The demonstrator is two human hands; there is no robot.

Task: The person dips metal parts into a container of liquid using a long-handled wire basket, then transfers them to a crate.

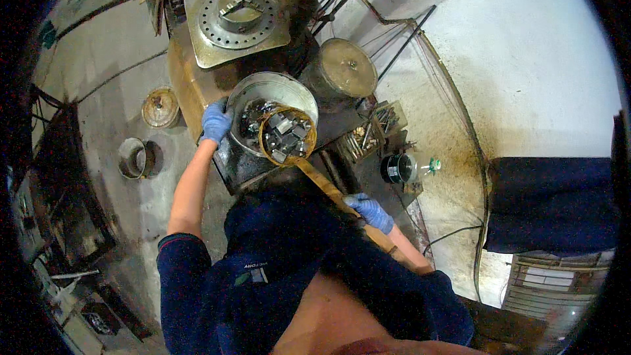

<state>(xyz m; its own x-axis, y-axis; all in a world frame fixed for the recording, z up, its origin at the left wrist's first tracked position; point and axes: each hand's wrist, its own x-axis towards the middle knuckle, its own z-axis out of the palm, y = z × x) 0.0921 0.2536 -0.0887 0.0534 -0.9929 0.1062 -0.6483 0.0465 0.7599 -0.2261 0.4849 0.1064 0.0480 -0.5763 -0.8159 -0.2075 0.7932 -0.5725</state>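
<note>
In a blue glove, my left hand (216,121) grips the left rim of a round metal basin (282,87). Dark, wet-looking bits lie inside the basin. My right hand (371,212), also gloved in blue, is closed around the long flat handle of a yellowish-brown round scoop (320,181). The scoop's round head is over the near right part of the basin and hides some of its inside. Several grey metal blocks (287,129) fill that head. Whether the head rests on the basin, I cannot tell.
Beyond the basin stands a machine plate with a round chuck (240,16). A lidded drum (346,69) is to its right. Trays of small metal parts (363,139), a dark can (396,169) and a clear bottle (427,166) sit at right. Two buckets (161,108) (135,158) stand on the floor at left.
</note>
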